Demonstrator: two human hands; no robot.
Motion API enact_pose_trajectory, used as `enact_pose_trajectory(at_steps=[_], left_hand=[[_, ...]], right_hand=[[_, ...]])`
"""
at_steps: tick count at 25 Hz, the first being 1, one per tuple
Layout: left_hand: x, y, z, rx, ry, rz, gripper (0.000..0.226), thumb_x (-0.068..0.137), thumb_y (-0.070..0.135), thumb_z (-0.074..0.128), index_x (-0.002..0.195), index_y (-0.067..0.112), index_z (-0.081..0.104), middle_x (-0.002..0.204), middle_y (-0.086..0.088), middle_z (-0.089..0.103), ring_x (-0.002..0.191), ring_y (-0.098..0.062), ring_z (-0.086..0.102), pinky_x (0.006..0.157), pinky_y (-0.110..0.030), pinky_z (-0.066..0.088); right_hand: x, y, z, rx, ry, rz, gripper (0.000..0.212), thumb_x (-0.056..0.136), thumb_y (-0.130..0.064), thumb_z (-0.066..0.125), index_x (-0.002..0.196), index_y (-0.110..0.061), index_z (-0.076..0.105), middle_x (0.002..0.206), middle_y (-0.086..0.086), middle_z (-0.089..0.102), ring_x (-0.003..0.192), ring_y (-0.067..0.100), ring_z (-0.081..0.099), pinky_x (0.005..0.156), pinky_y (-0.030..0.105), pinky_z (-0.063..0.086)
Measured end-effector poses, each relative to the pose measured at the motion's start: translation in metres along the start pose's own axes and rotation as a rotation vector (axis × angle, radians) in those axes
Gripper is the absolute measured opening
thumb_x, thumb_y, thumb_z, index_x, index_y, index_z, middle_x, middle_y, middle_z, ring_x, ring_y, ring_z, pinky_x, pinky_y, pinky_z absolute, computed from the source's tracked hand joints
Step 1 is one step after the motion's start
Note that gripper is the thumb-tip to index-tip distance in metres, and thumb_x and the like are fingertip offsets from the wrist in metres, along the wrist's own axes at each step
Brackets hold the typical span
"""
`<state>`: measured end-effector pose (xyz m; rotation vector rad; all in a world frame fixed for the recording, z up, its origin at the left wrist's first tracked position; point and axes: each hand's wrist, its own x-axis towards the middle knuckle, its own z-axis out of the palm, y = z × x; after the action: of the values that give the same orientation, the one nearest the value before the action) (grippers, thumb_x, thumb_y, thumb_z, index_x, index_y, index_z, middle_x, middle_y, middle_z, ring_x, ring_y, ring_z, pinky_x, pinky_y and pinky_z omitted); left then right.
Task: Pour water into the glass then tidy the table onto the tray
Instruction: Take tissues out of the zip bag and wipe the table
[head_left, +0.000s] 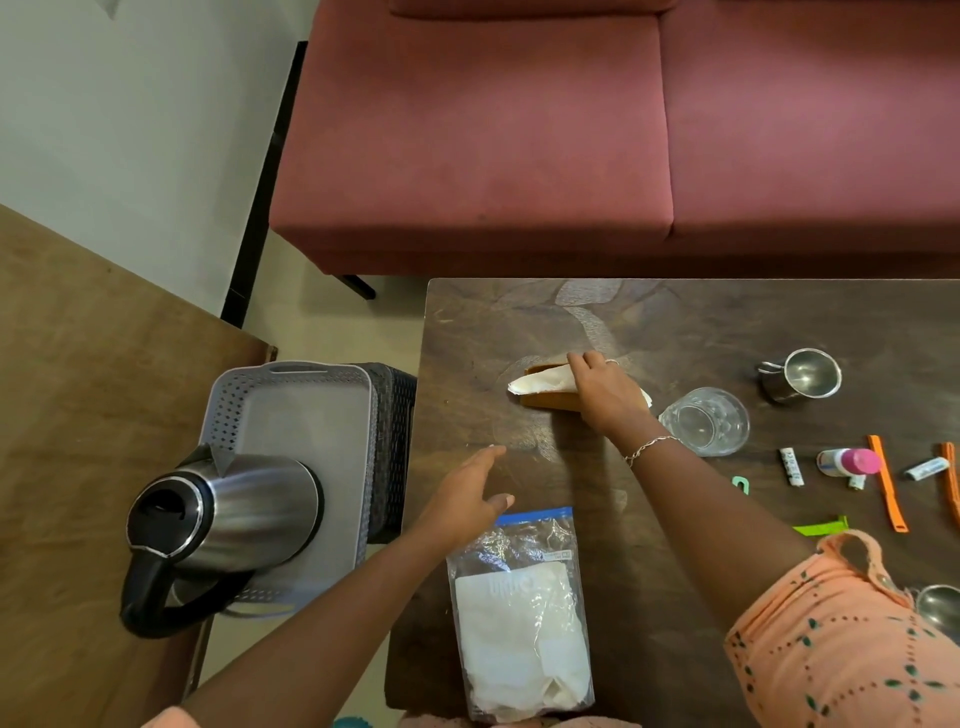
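— While my right hand (605, 395) lies on the napkin (540, 383), my left hand (467, 493) hovers nearer me, fingers spread and relaxed, holding nothing.
— Are you pinching the napkin?
— I cannot tell. My fingers bend over it and over the brown block (550, 401) beneath it, and my thumb is hidden.
— Where is the glass (706, 421)?
— Upright on the table (675, 322), just right of my right wrist. A steel cup (802, 374) stands farther right, beyond it.
— And the tray (311, 410)?
— Left of my left hand, off the table, on a dark basket (395, 415). The kettle (223, 519) stands on the end near me.
— Anything else?
— A clear bag (519, 613) of white paper lies between my forearms, its blue seal just below my left thumb. Right of my right forearm lie a pink-capped bottle (849, 461) and orange strips (888, 488).
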<state>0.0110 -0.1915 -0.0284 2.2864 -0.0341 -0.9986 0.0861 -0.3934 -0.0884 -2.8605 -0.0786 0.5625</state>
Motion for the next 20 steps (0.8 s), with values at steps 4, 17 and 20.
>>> enact_pose_trajectory(at_steps=[4,17,20], left_hand=[[-0.006,-0.013,0.001,-0.032,0.034,-0.015,0.058,0.09,0.015,0.057,0.142,0.021,0.03,0.149,-0.003,0.034,0.137,-0.02,0.033,0.109,-0.035,0.033],[-0.052,-0.074,0.055,0.445,-0.047,0.137,0.055,0.094,0.016,0.045,0.145,0.017,0.024,0.155,-0.003,0.02,0.143,-0.02,0.016,0.115,-0.031,0.018],[-0.064,-0.088,0.074,0.685,-0.248,0.275,0.057,0.094,0.019,0.044,0.146,0.024,0.02,0.157,-0.002,0.009,0.145,-0.02,0.002,0.117,-0.035,0.015]], right_hand=[[-0.022,0.001,-0.001,0.079,0.077,0.062,0.047,0.085,-0.003,0.052,0.13,-0.007,0.036,0.134,0.016,0.042,0.108,0.036,0.051,0.083,0.042,0.046],[-0.148,0.003,0.066,0.772,0.07,0.485,0.04,0.083,-0.006,0.062,0.121,-0.002,0.051,0.113,0.009,0.058,0.103,0.021,0.054,0.083,0.026,0.042],[-0.169,0.005,0.094,0.978,-0.259,0.703,0.033,0.079,-0.015,0.07,0.106,0.0,0.058,0.09,0.01,0.06,0.08,0.019,0.052,0.07,0.031,0.042]])
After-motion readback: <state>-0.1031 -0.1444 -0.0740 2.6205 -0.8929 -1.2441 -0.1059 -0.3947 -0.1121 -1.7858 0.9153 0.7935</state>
